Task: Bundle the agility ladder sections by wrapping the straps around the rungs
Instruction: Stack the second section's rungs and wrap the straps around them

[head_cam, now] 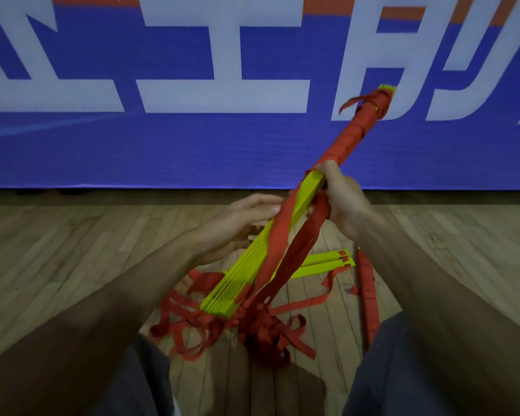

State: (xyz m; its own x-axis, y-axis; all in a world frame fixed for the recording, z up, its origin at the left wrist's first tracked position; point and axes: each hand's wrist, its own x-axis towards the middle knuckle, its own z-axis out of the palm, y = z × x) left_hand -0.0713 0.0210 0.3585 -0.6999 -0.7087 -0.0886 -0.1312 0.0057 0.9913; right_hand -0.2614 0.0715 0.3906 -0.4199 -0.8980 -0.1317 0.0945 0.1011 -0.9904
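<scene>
Two hands: left supports rungs, right grips them.

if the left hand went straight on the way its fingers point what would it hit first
Probably the red strap lying over the yellow rung stack; fingertips of the left hand look nearly on it, though depth is unclear.

The person wore dark grey trousers (or shorts, since the hems lay out of frame). The left trouser leg showed at 7 o'clock and the right trouser leg at 5 o'clock, both of plain, matte cloth. The left forearm and right forearm were bare, as were the left hand and right hand.
</scene>
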